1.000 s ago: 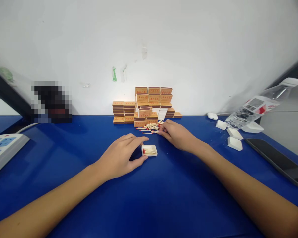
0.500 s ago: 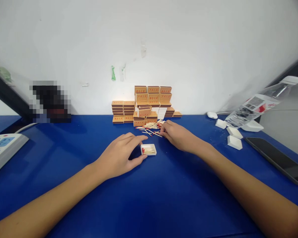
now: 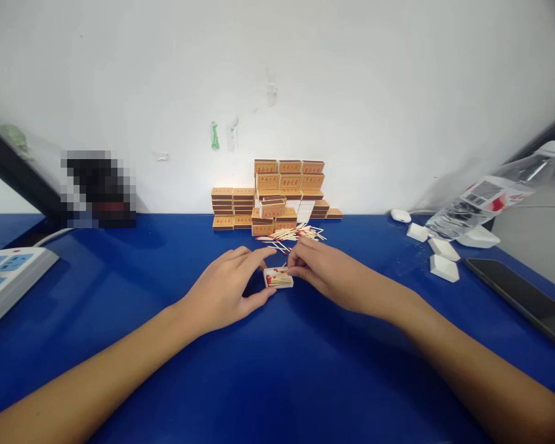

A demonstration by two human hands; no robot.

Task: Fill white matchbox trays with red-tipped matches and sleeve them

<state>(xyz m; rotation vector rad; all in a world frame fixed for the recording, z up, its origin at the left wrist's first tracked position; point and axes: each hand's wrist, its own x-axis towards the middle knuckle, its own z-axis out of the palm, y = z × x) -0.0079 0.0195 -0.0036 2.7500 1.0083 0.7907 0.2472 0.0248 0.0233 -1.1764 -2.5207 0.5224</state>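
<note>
A small white matchbox tray lies on the blue table, with red-headed matches inside. My left hand holds the tray's left end between thumb and fingers. Over the tray's right end, my right hand pinches matches whose tips reach over the tray. Just behind the hands is a loose pile of matches. Stacked orange matchboxes stand against the wall behind the pile.
A white power strip sits at the left. On the right are a plastic bottle, white blocks, a small white case and a black phone. A pixelated dark object stands back left.
My right hand has moved from the match pile toward me and left, to the tray. My left hand stays at the tray. The whole view has shifted slightly.
</note>
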